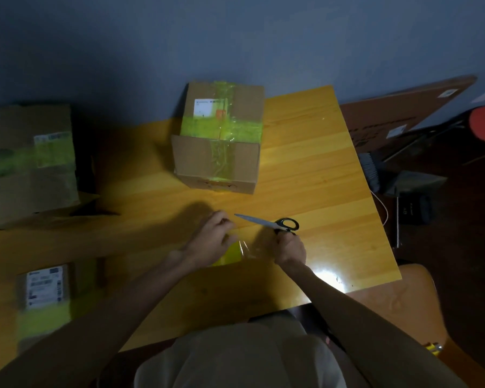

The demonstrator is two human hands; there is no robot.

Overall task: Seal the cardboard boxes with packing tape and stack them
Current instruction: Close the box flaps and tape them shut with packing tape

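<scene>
Right at the front of the bench (pixel 319 169), the left grip (pixel 210 239) curls over the yellow tape roll (pixel 230 254), with clear film (pixel 248 247) stretched across to the right grip (pixel 290 249). Those fingers curl against the scissors (pixel 266 222) at the black handle, clamped or just touching, can't tell. Beyond stands a taped box (pixel 219 135), with a second box (pixel 28 163) far left and a third box (pixel 45 298) nearer, both well apart

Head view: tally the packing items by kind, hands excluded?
cardboard boxes: 3
packing tape: 1
scissors: 1
Total: 5
</scene>
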